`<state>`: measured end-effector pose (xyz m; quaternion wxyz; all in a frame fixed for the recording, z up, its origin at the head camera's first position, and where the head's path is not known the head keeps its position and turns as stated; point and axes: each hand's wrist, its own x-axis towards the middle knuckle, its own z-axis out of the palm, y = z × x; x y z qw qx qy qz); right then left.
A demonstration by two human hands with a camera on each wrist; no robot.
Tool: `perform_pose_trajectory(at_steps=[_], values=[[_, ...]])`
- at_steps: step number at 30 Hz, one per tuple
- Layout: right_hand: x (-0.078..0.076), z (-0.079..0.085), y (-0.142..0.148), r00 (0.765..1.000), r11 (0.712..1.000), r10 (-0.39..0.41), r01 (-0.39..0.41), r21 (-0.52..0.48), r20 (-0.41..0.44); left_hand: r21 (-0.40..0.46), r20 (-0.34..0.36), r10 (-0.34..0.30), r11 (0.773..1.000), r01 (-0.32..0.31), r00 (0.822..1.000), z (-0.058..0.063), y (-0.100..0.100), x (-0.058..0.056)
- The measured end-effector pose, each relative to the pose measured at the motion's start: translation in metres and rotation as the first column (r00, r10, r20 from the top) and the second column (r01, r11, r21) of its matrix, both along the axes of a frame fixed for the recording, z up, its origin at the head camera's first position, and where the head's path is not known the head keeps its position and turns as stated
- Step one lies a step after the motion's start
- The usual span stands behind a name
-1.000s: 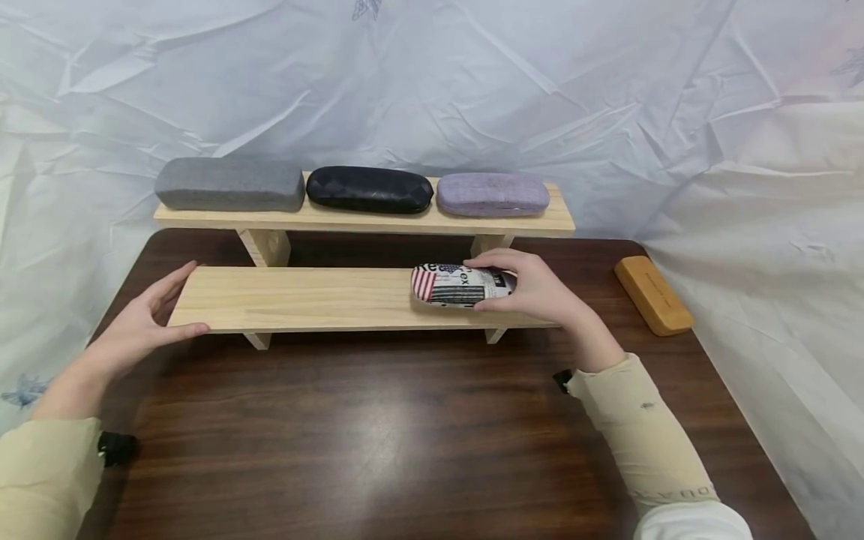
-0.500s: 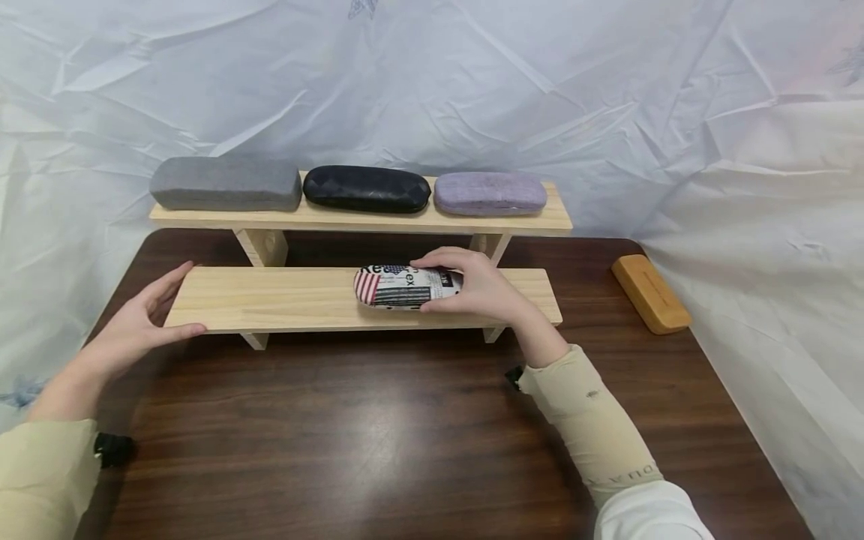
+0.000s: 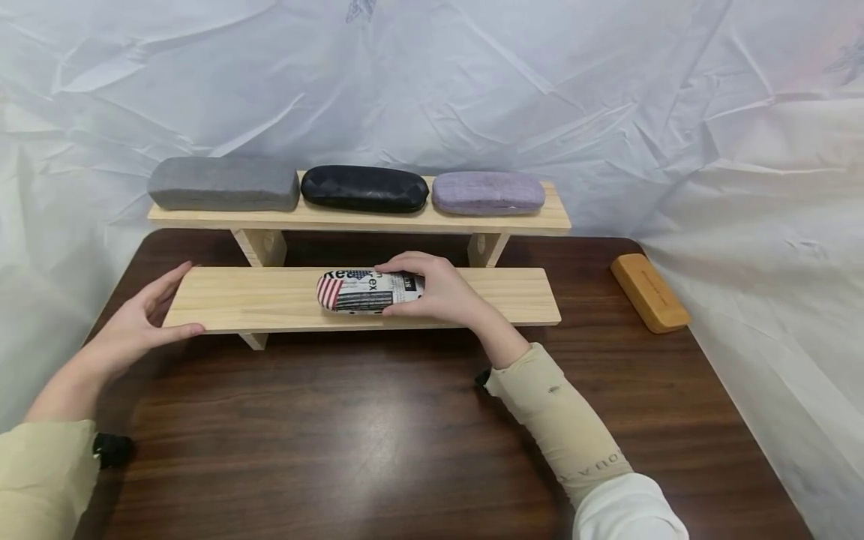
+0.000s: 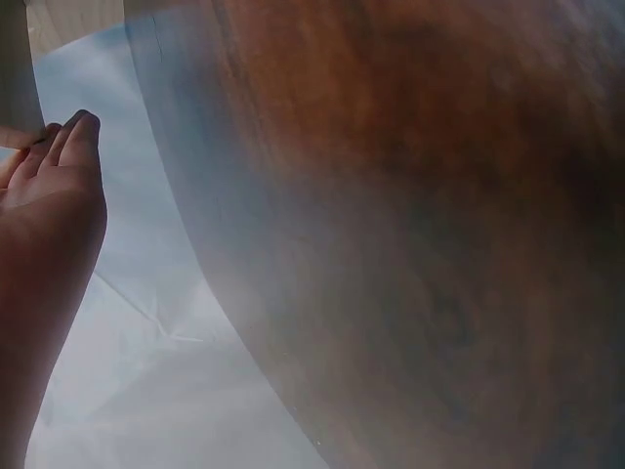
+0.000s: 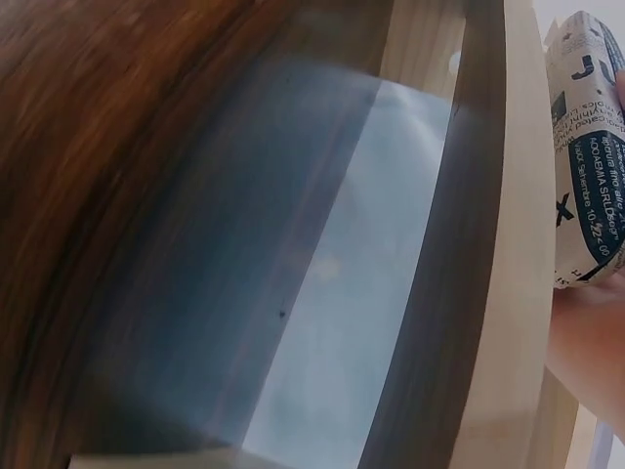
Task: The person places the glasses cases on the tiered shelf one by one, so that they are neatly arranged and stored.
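In the head view my right hand [image 3: 442, 294] grips a newspaper-print glasses case [image 3: 358, 294] by its right end, thumb at the front and fingers behind. The case lies along the lower wooden shelf [image 3: 499, 292], left of its middle; its right end is hidden by the hand. The right wrist view shows the printed case [image 5: 586, 166] above the shelf's edge. My left hand [image 3: 131, 322] holds the left end of that shelf, thumb on the front edge and fingers at the back corner. The left wrist view shows this hand [image 4: 54, 215] at the board's end.
On the raised back shelf [image 3: 405, 221] stand a grey glasses case [image 3: 223, 184], a black one [image 3: 364, 189] and a lilac one [image 3: 489, 193]. A tan case [image 3: 650, 292] lies on the dark table [image 3: 324, 427] at the right. White sheeting [image 3: 472, 82] surrounds the table.
My right hand has moved left along the lower shelf with the printed glasses case in its grip. The left hand has stayed at the shelf's end.
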<state>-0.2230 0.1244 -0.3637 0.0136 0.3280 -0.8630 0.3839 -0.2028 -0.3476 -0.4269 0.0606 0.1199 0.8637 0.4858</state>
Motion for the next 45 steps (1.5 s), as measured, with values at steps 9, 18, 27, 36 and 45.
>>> perform_pose_trajectory(at_steps=[9,18,27,36,45], values=[[-0.001,0.001,-0.029,1.0,1.0,0.027,-0.027,-0.005,-0.01,0.015,0.014,-0.004,1.0,0.003,1.0,0.0,-0.001,0.002],[-0.004,0.001,-0.055,0.999,0.999,0.044,-0.044,0.004,-0.018,0.026,0.006,-0.007,1.0,0.007,1.0,0.001,-0.003,0.002],[-0.005,-0.004,-0.083,0.999,0.998,0.046,-0.047,0.041,0.016,0.03,0.003,-0.014,0.999,0.014,1.0,0.0,-0.005,0.003],[-0.006,-0.007,-0.1,0.998,0.992,0.062,-0.063,0.106,0.01,0.006,0.004,-0.008,1.0,0.008,1.0,0.0,-0.003,0.002],[-0.01,-0.008,-0.116,0.998,0.99,0.015,-0.006,0.139,-0.062,-0.028,0.004,0.01,1.0,-0.01,1.0,0.001,-0.003,0.002]])
